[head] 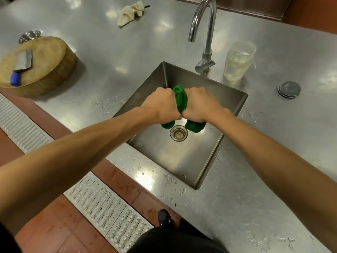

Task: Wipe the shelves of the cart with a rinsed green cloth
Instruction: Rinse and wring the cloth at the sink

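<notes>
Far left on the steel counter (109,52) we log a round wooden chopping block (45,70) with a blue-handled cleaver (22,63) lying on top and a small steel bowl (30,35) just behind it. A cream rag (130,12) sits crumpled at the back, well apart from the work. A perforated floor grate (94,198) runs along the red tiles below.

Centre: the left hand (160,105) is fisted tight round one part of the green cloth (180,101) and the right hand (198,105) round the other, with the fists butted together. Both are over the sink (182,161), above the drain strainer (178,133). The cloth is bunched between the fists, and two ends hang out underneath. We read this as wringing after the rinse. No stream shows from the gooseneck tap (204,24). The cart is not in view, so no shelf is wiped yet.

Right: a glass jar (238,61) of clear liquid stands beside the tap base, with a grey round plug (289,89) further along.

Risks, as we judge them:
- A short wring leaves the cloth sodden, so it drips over the counter edge and onto the tiles on the way to the cart, making a slip hazard.
- Twisting outside the basin line would spray the droplet-covered counter further.
- A loose end slipping from either fist drops the cloth onto the strainer, which means rinsing again.
- A wide right elbow could clip the jar.
</notes>
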A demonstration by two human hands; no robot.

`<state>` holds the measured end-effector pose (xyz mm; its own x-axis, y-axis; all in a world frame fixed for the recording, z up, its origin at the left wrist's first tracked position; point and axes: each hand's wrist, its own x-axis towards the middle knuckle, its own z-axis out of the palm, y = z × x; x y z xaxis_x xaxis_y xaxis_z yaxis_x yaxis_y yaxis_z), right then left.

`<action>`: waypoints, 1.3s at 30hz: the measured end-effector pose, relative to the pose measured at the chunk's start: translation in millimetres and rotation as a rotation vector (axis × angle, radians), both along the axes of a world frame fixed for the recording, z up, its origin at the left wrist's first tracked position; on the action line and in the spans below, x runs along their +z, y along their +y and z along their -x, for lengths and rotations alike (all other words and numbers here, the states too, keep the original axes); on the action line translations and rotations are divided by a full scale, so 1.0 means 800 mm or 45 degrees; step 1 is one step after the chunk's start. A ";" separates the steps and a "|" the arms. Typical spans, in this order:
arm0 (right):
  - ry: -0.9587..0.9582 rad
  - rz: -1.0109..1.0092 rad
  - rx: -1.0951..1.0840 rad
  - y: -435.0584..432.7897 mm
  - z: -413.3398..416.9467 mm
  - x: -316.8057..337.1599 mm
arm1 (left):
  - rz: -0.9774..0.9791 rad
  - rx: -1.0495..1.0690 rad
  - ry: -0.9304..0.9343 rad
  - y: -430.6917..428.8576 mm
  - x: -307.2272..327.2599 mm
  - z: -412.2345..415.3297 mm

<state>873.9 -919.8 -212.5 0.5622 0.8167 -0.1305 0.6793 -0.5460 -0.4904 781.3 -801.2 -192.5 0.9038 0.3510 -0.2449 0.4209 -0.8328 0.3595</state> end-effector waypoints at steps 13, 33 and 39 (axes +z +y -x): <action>0.690 0.353 0.043 0.005 -0.024 -0.001 | -0.271 -0.208 0.041 -0.008 -0.004 0.003; 0.727 -0.256 -0.190 -0.053 -0.009 -0.038 | 0.258 -0.116 0.006 0.015 -0.012 0.035; 0.608 -0.397 -0.322 -0.092 0.030 -0.020 | 1.100 0.083 -0.167 0.000 -0.015 0.071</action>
<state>849.6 -993.6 -228.4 0.6817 0.7060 -0.1919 0.2143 -0.4435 -0.8703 724.9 -801.5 -204.2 0.9278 0.1427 -0.3447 0.3695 -0.2225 0.9022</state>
